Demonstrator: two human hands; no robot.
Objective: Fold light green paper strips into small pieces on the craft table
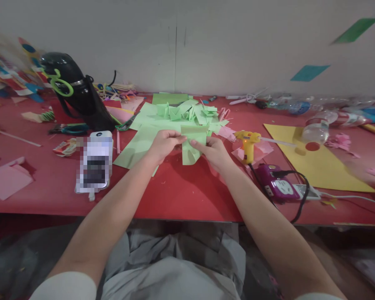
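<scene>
Between my two hands is a piece of light green paper (192, 155), creased and held up above the red table. My left hand (166, 143) pinches its left edge between thumb and fingers. On the right edge, my right hand (215, 151) grips it with the thumb in front and the fingers partly hidden behind. Just beyond lie several folded green paper pieces (175, 113) on a larger green sheet (146, 117). Another green sheet (134, 148) lies under my left forearm's side.
Right of my hands stand a yellow glue gun (248, 146) and a purple power adapter (273, 183) with cables. A yellow sheet (325, 166) and plastic bottles (315, 129) lie farther right. To the left are a phone (95, 162) and a tall black bottle (78, 91).
</scene>
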